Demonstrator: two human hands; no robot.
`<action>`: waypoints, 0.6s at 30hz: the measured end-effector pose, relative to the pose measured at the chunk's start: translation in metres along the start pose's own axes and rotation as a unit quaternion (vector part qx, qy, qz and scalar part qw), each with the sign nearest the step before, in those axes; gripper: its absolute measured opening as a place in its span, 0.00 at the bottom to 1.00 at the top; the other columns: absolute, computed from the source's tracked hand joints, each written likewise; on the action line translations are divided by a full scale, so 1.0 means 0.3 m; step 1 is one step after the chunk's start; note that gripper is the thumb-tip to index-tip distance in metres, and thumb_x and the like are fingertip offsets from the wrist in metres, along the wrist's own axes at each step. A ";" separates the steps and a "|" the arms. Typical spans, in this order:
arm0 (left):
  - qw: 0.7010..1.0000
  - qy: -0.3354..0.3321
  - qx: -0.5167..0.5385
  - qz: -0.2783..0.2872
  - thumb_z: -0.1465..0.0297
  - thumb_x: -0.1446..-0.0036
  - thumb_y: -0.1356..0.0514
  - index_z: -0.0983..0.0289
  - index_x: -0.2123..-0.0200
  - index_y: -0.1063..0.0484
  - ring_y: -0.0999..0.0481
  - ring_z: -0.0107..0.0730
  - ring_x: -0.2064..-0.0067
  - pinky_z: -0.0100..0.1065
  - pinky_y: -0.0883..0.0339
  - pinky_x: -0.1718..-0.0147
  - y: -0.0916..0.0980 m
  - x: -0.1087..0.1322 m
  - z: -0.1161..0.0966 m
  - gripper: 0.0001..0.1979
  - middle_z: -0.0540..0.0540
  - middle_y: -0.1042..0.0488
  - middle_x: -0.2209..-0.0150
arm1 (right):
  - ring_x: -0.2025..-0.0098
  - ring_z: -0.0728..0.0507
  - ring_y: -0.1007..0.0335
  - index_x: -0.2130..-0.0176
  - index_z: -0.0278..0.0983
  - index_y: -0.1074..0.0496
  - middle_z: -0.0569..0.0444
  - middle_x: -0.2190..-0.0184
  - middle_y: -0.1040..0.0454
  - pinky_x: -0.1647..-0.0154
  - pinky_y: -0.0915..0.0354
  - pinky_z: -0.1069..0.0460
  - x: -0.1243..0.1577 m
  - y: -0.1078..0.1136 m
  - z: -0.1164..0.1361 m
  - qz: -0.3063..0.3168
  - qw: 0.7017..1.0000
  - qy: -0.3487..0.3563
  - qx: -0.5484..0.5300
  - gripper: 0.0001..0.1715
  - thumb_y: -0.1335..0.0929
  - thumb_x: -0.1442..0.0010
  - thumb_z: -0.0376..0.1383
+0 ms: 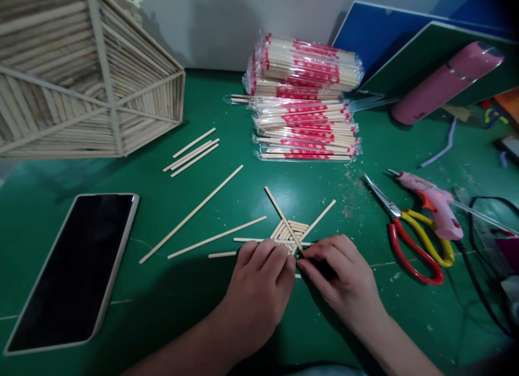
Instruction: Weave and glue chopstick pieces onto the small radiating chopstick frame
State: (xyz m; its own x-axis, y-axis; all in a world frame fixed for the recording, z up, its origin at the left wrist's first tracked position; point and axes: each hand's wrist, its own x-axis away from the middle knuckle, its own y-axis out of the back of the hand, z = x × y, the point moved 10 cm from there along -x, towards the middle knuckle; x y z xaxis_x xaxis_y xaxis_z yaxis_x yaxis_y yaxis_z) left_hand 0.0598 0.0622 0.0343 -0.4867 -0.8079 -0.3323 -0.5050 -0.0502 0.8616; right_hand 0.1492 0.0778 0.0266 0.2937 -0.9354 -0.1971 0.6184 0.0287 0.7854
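Observation:
A small fan-shaped piece of glued chopsticks [288,232] lies on the green table [162,311] near the front middle, with long sticks jutting out to the upper left and upper right. My left hand [259,289] rests curled on its near left edge, fingertips pressed on the sticks. My right hand [343,276] pinches the near end of one long chopstick [281,216] that slants across the piece. Both hands meet at the piece's near corner.
Loose chopsticks [190,213] lie to the left, short cut ones [191,153] farther back. A phone [77,268] lies at the left, a stick-built frame [81,78] at the back left, wrapped chopstick packs [304,100] behind, scissors [409,235] and a pink glue gun [433,200] at the right.

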 end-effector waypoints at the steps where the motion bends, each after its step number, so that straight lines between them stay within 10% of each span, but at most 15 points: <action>1: 1.000 0.001 0.002 0.000 0.73 0.44 0.48 0.65 0.65 0.31 0.35 0.33 0.59 0.37 0.46 0.58 0.001 -0.001 0.000 0.07 0.52 0.29 0.65 | 0.68 0.47 0.38 0.67 0.37 0.33 0.54 0.72 0.31 0.68 0.39 0.51 -0.001 0.003 -0.004 -0.005 1.000 -0.006 -0.004 0.04 0.33 0.48 0.32; 18: 1.000 0.001 -0.012 0.005 0.73 0.44 0.47 0.64 0.66 0.31 0.35 0.33 0.58 0.38 0.45 0.57 -0.019 0.017 0.006 0.06 0.53 0.30 0.64 | 0.69 0.48 0.38 0.68 0.37 0.34 0.55 0.72 0.32 0.69 0.39 0.52 -0.009 -0.001 -0.024 -0.018 0.999 -0.047 0.020 0.05 0.34 0.47 0.35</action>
State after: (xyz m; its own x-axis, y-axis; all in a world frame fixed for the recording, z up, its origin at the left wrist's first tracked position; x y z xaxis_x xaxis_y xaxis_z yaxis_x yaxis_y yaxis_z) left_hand 0.0589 0.0595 0.0270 -0.4907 -0.8095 -0.3223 -0.4829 -0.0552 0.8739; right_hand 0.1535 0.0827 0.0227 0.2007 -0.9645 -0.1718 0.5969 -0.0187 0.8021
